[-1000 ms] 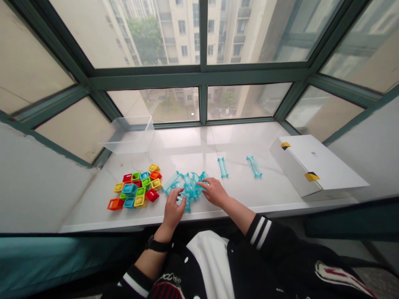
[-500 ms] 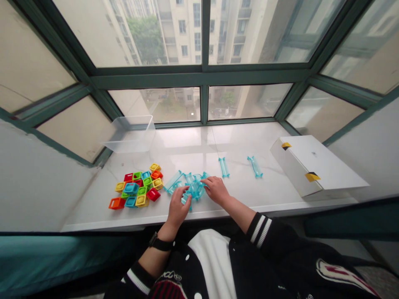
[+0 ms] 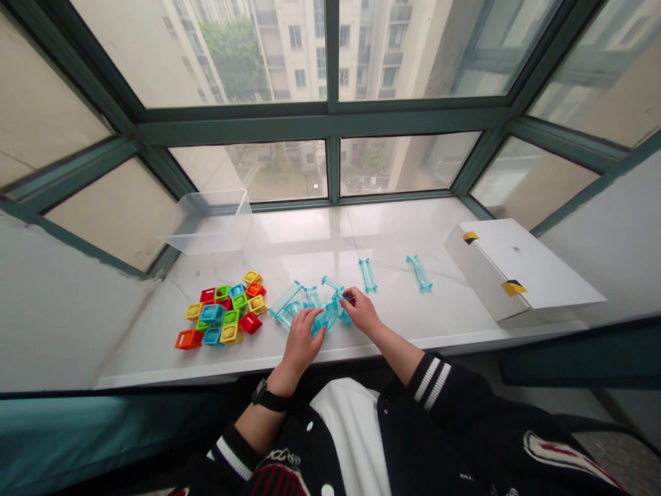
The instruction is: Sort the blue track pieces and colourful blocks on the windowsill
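Note:
A cluster of see-through blue plastic track pieces (image 3: pixel 289 297) lies near the sill's front edge, some straight and some curved. My left hand (image 3: pixel 302 337) is bent around the left side of a curved track piece (image 3: pixel 328 316), thumb below and fingers above; part of the piece is covered. On the cluster's right side, my right hand (image 3: pixel 360 311) pinches a blue track piece (image 3: pixel 345 318) between thumb and fingers. Its full shape is hidden. Two straight track pieces, a nearer one (image 3: pixel 368 275) and a farther one (image 3: pixel 418 273), lie apart to the right.
Several coloured blocks (image 3: pixel 225 317) in red, yellow, green, blue and orange are grouped on the left. Behind them stands a clear plastic bin (image 3: pixel 206 241). A white box (image 3: pixel 527 269) with yellow-black tape sits right. Window frames (image 3: pixel 330 128) bound the white sill (image 3: pixel 407 324).
My left hand has shifted slightly right over the cluster. The pieces between my hands have spread, with one now angled out behind them. The camera view has moved a little.

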Tool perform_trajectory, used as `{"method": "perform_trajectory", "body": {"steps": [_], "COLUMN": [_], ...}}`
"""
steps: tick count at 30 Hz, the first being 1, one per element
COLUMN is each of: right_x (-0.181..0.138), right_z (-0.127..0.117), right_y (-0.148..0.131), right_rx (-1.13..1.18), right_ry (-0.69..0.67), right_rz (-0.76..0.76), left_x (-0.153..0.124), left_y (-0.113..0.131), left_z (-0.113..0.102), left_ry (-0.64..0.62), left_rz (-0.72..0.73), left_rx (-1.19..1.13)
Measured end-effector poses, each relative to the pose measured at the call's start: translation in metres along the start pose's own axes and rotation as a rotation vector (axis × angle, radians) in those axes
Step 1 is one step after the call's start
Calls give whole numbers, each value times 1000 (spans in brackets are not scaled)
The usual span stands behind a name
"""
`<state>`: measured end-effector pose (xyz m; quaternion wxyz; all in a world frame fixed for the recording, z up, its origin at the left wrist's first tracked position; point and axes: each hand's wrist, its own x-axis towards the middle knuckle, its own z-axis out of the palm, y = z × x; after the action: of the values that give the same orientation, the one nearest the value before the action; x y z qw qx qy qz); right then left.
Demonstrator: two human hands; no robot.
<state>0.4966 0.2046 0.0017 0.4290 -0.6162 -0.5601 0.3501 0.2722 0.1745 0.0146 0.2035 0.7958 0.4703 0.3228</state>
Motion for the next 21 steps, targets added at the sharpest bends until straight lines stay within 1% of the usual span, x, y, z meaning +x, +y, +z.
{"method": "perform_trajectory", "body": {"steps": [3, 6, 8, 10, 14, 17, 21], "right_x": [-3, -10, -17, -24, -41, -52, -63], "right_z": [-5, -15, -22, -31, -49, -62, -82], "right_y": [-2, -7, -10, -14, -18, -19, -14], "right_rx": [110, 221, 253, 235, 168, 100, -21], "right_ry": [26, -15, -46, -54, -36, -5, 34], "right_rz": [2, -24, -43, -62, -94, -131, -174], "left_x": [0, 3, 6, 11, 21, 23, 25], "left_y": [4, 13, 23, 34, 56, 68, 78], "left_z": [-5, -12, -15, -15, -6, 5, 20], "left_ry": [12, 23, 25, 16, -60, -141, -240], "left_rz": [-1, 9, 5, -7, 5, 31, 35], "left_rx": [-11, -65, -138, -227, -361, -384, -409]}}
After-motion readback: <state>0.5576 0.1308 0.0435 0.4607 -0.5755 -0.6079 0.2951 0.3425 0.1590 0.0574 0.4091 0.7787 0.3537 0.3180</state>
